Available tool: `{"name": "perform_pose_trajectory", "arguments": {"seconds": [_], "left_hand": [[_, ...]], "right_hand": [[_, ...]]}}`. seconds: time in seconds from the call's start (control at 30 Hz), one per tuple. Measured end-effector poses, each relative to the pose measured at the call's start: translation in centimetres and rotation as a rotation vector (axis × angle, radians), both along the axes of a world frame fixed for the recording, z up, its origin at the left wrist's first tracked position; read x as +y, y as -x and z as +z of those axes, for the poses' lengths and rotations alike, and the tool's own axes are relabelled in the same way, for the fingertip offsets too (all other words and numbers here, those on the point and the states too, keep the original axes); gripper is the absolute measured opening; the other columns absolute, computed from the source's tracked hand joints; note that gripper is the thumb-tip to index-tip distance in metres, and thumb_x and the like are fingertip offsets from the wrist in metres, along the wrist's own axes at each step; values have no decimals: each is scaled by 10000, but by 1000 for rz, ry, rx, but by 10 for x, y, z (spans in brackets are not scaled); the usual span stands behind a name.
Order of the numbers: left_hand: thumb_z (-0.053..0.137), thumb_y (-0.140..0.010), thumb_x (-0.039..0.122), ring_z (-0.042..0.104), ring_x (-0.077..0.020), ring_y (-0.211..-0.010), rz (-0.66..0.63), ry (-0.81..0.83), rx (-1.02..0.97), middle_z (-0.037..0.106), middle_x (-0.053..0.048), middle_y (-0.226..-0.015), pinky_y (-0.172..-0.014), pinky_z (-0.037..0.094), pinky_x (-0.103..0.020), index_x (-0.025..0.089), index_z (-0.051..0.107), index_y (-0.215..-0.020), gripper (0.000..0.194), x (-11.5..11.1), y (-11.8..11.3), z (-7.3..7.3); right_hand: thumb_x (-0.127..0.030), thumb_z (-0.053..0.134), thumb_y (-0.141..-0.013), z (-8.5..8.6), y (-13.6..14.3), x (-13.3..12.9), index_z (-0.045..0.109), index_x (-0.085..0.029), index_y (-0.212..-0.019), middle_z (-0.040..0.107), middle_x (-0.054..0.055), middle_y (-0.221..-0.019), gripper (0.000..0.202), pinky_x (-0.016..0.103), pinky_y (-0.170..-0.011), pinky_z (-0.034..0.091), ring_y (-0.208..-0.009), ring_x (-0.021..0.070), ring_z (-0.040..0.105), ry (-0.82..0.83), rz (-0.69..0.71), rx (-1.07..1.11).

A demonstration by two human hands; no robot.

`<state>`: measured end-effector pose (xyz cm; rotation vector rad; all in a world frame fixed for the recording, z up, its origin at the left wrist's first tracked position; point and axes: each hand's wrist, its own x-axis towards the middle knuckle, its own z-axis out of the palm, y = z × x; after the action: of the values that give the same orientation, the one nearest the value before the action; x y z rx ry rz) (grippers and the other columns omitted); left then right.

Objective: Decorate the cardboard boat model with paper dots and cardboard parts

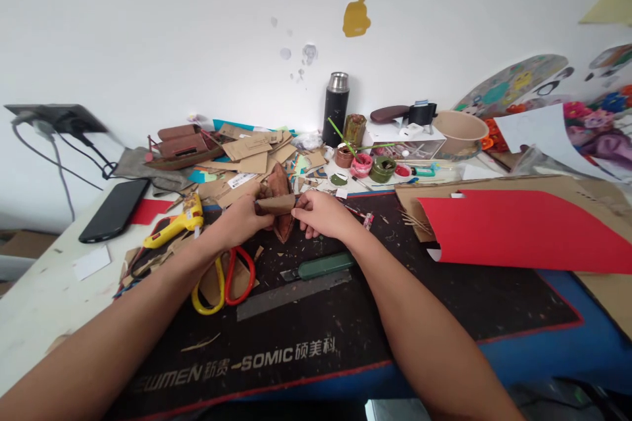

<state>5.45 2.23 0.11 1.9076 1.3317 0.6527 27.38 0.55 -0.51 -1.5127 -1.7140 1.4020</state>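
A small curved piece of brown cardboard (277, 204) is held between my two hands. My left hand (241, 218) pinches its left end, and the fingers of my right hand (320, 212) are closed on its right end. Directly behind and beneath it is a reddish-brown, boat-shaped cardboard piece (283, 229) with pointed ends; whether my fingers touch that piece I cannot tell. Closer to me on the dark mat lie scissors (231, 281) with one yellow and one red handle, a green utility knife (323, 266) with its blade out, and a clear ruler (291, 295).
A yellow glue gun (180, 220) and black phone (114, 210) lie left. Cardboard scraps (254, 151) and a brown model boat (182, 147) are behind. Open paint jars (382, 170) stand near a black thermos (336, 108). Red paper (518, 230) rests on cardboard at right.
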Motion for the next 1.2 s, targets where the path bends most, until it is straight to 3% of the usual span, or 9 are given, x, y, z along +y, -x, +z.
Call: {"name": "perform_pose_trajectory", "arguments": {"seconds": [0.4, 0.7, 0.83, 1.0, 1.2], "left_hand": [[626, -690, 324, 634, -235, -761, 19, -27, 80, 640, 18, -841, -698, 454, -365, 228, 536, -1063, 395, -3, 1, -3], [629, -706, 334, 633, -227, -766, 4, -34, 33, 635, 18, -849, -692, 467, -353, 234, 507, -1063, 390, -4, 0, -5], [652, -704, 335, 635, -209, -746, -14, -7, 13, 651, 26, -840, -663, 478, -332, 230, 511, -1069, 405, -6, 0, -2], [636, -677, 292, 612, -196, -697, 0, 11, 4, 615, 39, -799, -613, 450, -323, 239, 480, -1046, 404, -8, -2, 0], [647, -666, 263, 605, -195, -695, 10, 30, -9, 603, 34, -796, -588, 436, -320, 241, 463, -1025, 404, -9, -2, 0]], "right_hand": [[-398, 710, -1029, 16, -4, -10, 630, -232, -1064, 706, -51, -712, 188, 258, -579, 459, -506, 135, 648, -291, -8, -52], [-274, 644, -1080, 21, 3, -13, 708, -233, -1135, 709, -17, -750, 95, 262, -687, 403, -693, 182, 672, -503, 33, -273], [-281, 610, -1102, 22, 1, -13, 710, -236, -1149, 739, 6, -789, 120, 264, -680, 379, -731, 203, 683, -543, 54, -387], [-297, 588, -1116, 21, 2, -14, 718, -239, -1192, 814, 71, -1041, 160, 284, -740, 399, -903, 249, 731, -625, 81, -496], [-316, 553, -1132, 21, 3, -15, 719, -233, -1201, 820, 84, -1031, 198, 298, -734, 399, -901, 263, 737, -625, 92, -570]]}}
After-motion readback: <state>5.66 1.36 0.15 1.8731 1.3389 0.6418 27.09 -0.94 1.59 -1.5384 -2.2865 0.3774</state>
